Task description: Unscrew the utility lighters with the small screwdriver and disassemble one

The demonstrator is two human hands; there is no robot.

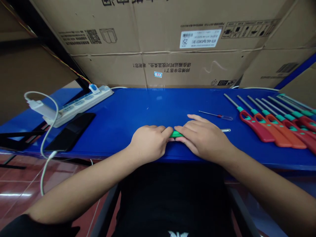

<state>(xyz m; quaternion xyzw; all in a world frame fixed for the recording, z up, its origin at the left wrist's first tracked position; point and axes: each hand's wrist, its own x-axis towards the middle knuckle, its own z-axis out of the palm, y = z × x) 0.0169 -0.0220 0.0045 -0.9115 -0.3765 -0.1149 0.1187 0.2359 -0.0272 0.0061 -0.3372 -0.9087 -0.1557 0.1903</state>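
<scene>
Both my hands rest at the front edge of a blue table (138,108), gripping a long green-and-metal utility lighter (177,134) that lies level between them. My left hand (149,143) pinches its green end with the fingertips. My right hand (201,140) lies over the middle, hiding most of the body, and the metal tip (225,130) sticks out to the right. A small screwdriver with a red handle (217,115) lies just beyond my right hand. Several red-and-orange utility lighters (269,123) stand in a row further right.
A white power strip (79,105) with a plugged-in white cable lies at the table's left, next to a black phone (70,131). Large cardboard boxes (158,42) stand behind the table. A red tiled floor (14,177) lies below at the left.
</scene>
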